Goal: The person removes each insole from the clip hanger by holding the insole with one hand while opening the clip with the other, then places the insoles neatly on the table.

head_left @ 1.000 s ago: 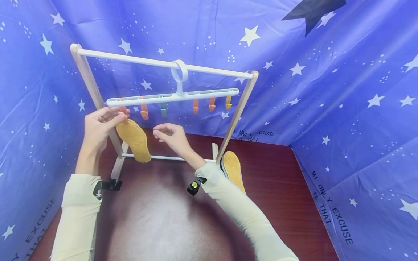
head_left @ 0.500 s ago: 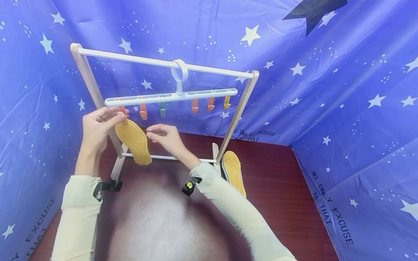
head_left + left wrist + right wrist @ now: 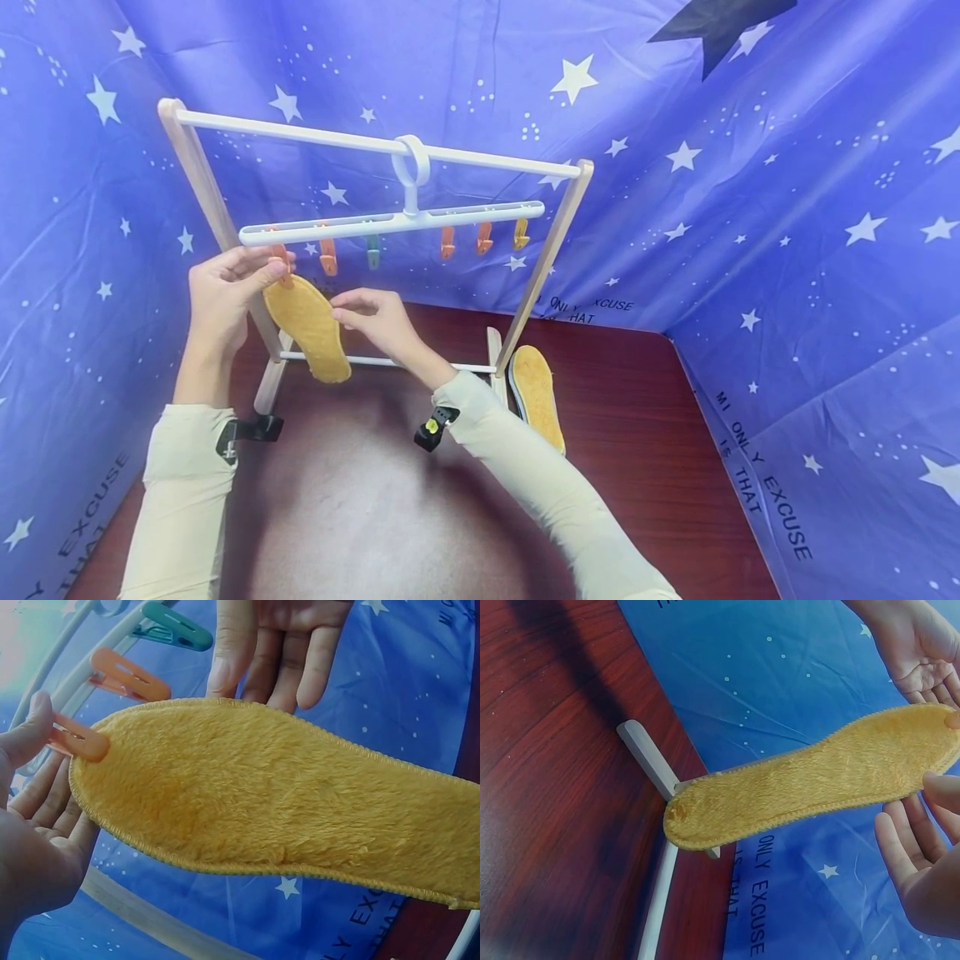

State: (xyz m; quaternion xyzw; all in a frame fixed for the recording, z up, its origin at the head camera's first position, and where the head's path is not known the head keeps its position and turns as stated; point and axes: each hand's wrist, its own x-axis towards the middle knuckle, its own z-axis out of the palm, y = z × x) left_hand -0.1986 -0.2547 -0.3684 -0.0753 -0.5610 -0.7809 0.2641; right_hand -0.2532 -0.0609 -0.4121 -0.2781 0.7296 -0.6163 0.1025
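Observation:
A yellow fuzzy insole [image 3: 306, 327] hangs by its wide end from an orange clip [image 3: 88, 742] at the left end of the white hanger [image 3: 337, 227]. My left hand [image 3: 225, 292] holds that clip, its thumb on the clip's handle in the left wrist view. My right hand [image 3: 382, 321] pinches the insole's right edge near the wide part; in the right wrist view the thumb lies at the edge and the other fingers reach behind. The insole's narrow end dangles free near the rack's lower bar.
A wooden rack [image 3: 558, 250] with a white top rod [image 3: 300, 133] carries the hanger. More orange, green and yellow clips [image 3: 521, 235] hang along it. Another yellow insole [image 3: 538, 396] lies on the dark red table [image 3: 622, 467] at right. Blue star-print cloth [image 3: 787, 250] surrounds it.
My right hand has moved left, from apart from the insole to its right edge. The left hand stays at the clip; the hanger and insole have shifted very slightly.

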